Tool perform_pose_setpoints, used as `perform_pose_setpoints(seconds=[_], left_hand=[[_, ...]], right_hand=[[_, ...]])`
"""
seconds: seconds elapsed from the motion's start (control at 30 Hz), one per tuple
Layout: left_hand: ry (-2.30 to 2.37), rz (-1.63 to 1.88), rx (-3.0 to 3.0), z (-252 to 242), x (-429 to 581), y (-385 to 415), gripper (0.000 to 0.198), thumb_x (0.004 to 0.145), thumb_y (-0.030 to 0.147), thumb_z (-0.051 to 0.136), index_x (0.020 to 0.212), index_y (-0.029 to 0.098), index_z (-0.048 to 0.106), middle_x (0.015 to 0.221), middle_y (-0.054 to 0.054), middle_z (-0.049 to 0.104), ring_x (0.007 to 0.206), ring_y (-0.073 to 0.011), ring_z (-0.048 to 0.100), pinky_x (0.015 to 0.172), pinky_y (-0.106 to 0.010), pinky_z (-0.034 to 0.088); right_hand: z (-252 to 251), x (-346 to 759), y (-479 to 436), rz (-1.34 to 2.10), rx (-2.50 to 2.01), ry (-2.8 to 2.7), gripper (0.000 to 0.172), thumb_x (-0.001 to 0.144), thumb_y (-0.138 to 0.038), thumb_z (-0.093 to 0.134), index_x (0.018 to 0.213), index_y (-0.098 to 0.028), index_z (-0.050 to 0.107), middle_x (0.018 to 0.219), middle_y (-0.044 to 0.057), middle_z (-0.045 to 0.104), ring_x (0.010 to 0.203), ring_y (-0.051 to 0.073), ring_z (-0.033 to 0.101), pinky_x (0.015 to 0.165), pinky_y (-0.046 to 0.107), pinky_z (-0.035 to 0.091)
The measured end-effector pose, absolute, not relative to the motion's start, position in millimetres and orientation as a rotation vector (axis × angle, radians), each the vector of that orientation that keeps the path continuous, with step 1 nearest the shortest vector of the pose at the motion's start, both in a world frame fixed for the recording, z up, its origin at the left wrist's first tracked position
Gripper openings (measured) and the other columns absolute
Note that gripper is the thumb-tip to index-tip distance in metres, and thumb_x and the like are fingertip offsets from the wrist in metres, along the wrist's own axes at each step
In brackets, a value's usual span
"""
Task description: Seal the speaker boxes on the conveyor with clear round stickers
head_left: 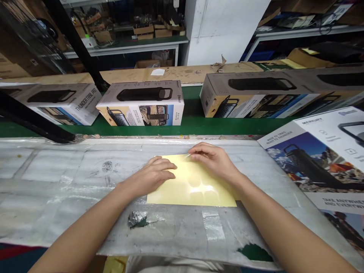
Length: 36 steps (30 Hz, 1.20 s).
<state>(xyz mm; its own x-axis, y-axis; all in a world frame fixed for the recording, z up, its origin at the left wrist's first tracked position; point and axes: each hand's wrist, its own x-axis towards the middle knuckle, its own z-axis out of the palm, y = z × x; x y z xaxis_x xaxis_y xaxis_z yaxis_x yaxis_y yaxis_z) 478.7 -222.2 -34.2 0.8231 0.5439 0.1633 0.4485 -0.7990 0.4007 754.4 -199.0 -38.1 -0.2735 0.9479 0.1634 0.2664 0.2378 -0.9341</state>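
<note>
A pale yellow sheet (196, 187) with faint round shapes on its surface lies flat on a plastic-covered grey work surface (57, 167). My left hand (153, 175) rests on the sheet's left part, fingers together and holding nothing. My right hand (212, 161) sits at the sheet's top edge, its fingertips pinching a thin silver tool (187, 155), possibly tweezers. The tool's tip is just above the sheet, and I cannot tell whether it touches.
A crumpled foil lump (138, 218) and a strip of tape (213, 225) lie on the surface. A large printed box (315, 163) lies at the right. Several boxed products, including one (142, 102), stand on a green conveyor belt (187, 126) beyond.
</note>
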Motion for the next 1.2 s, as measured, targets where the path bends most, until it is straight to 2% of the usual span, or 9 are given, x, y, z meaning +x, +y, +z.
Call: perform_pose_setpoints(seconds=[0.23, 0.33, 0.4, 0.53, 0.67, 0.73, 0.83, 0.97, 1.2], left_hand=[[0.782, 0.432, 2.658, -34.3, 482.2, -226.1, 0.025, 0.106, 0.018, 0.049, 0.114, 0.022, 0.073, 0.13, -0.01, 0.071, 0.122, -0.0226, 0.063, 0.116, -0.045, 0.038], [0.849, 0.476, 2.669, -38.1, 489.8, -231.8, 0.024, 0.106, 0.029, 0.054, 0.122, 0.019, 0.068, 0.126, -0.012, 0.07, 0.121, -0.0245, 0.062, 0.114, -0.048, 0.039], [0.893, 0.509, 2.688, -42.1, 494.9, -235.6, 0.033, 0.102, 0.04, 0.061, 0.126, 0.017, 0.067, 0.126, -0.014, 0.068, 0.12, -0.0272, 0.061, 0.11, -0.049, 0.042], [0.953, 0.538, 2.725, -48.0, 497.0, -238.3, 0.04, 0.094, 0.043, 0.071, 0.125, 0.017, 0.069, 0.127, -0.016, 0.065, 0.12, -0.0304, 0.059, 0.105, -0.048, 0.046], [0.982, 0.522, 2.703, -48.9, 489.7, -234.8, 0.036, 0.093, 0.036, 0.075, 0.123, 0.019, 0.071, 0.13, -0.015, 0.065, 0.122, -0.0307, 0.058, 0.107, -0.049, 0.046], [0.972, 0.516, 2.703, -49.0, 487.1, -232.9, 0.035, 0.093, 0.035, 0.076, 0.124, 0.019, 0.071, 0.131, -0.015, 0.065, 0.125, -0.0314, 0.058, 0.11, -0.051, 0.044], [0.962, 0.522, 2.669, -49.2, 487.0, -232.3, 0.032, 0.093, 0.035, 0.076, 0.12, 0.019, 0.072, 0.129, -0.014, 0.067, 0.124, -0.0305, 0.059, 0.113, -0.053, 0.041], [1.041, 0.645, 2.509, -47.7, 491.2, -234.4, 0.027, 0.098, 0.038, 0.069, 0.12, 0.021, 0.07, 0.122, -0.01, 0.07, 0.117, -0.0255, 0.064, 0.106, -0.044, 0.049], [1.029, 0.636, 2.46, -52.7, 494.1, -229.4, 0.021, 0.098, 0.037, 0.07, 0.11, 0.021, 0.071, 0.117, -0.008, 0.073, 0.114, -0.025, 0.066, 0.104, -0.042, 0.05]], right_hand=[[-32.6, 754.7, -197.9, 0.995, -1.078, -1.661, 0.028, 0.088, -0.051, 0.076, 0.082, -0.024, 0.078, 0.092, 0.007, 0.073, 0.091, 0.025, 0.067, 0.086, 0.042, 0.056], [-32.6, 755.1, -197.2, 0.937, -1.075, -1.582, 0.026, 0.083, -0.053, 0.08, 0.08, -0.027, 0.081, 0.103, 0.009, 0.069, 0.107, 0.027, 0.064, 0.087, 0.041, 0.055], [-31.3, 755.8, -197.8, 0.884, -1.122, -1.552, 0.023, 0.083, -0.052, 0.081, 0.083, -0.029, 0.083, 0.103, 0.008, 0.066, 0.105, 0.026, 0.063, 0.082, 0.039, 0.055], [-23.1, 757.6, -202.2, 0.926, -1.154, -1.659, 0.023, 0.09, -0.044, 0.075, 0.105, -0.029, 0.082, 0.091, 0.005, 0.068, 0.086, 0.022, 0.064, 0.077, 0.037, 0.054], [-17.5, 759.7, -209.6, 0.963, -1.094, -1.92, 0.039, 0.098, -0.036, 0.066, 0.137, -0.03, 0.069, 0.099, 0.004, 0.073, 0.088, 0.021, 0.067, 0.075, 0.036, 0.055], [-19.9, 760.1, -213.1, 0.909, -1.035, -2.009, 0.034, 0.099, -0.031, 0.065, 0.132, -0.03, 0.072, 0.105, 0.005, 0.072, 0.094, 0.021, 0.068, 0.08, 0.037, 0.057], [-26.5, 758.4, -217.2, 0.767, -1.0, -1.968, 0.017, 0.096, -0.025, 0.068, 0.109, -0.027, 0.078, 0.106, 0.007, 0.067, 0.101, 0.022, 0.068, 0.089, 0.038, 0.058], [-31.2, 751.1, -219.8, 0.683, -1.025, -1.877, 0.009, 0.094, -0.023, 0.07, 0.094, -0.026, 0.078, 0.113, 0.008, 0.065, 0.111, 0.024, 0.066, 0.098, 0.041, 0.055], [-29.7, 753.9, -227.6, 0.87, -1.089, -1.789, 0.011, 0.095, -0.034, 0.069, 0.093, -0.027, 0.076, 0.092, 0.004, 0.075, 0.086, 0.022, 0.072, 0.078, 0.035, 0.059]])
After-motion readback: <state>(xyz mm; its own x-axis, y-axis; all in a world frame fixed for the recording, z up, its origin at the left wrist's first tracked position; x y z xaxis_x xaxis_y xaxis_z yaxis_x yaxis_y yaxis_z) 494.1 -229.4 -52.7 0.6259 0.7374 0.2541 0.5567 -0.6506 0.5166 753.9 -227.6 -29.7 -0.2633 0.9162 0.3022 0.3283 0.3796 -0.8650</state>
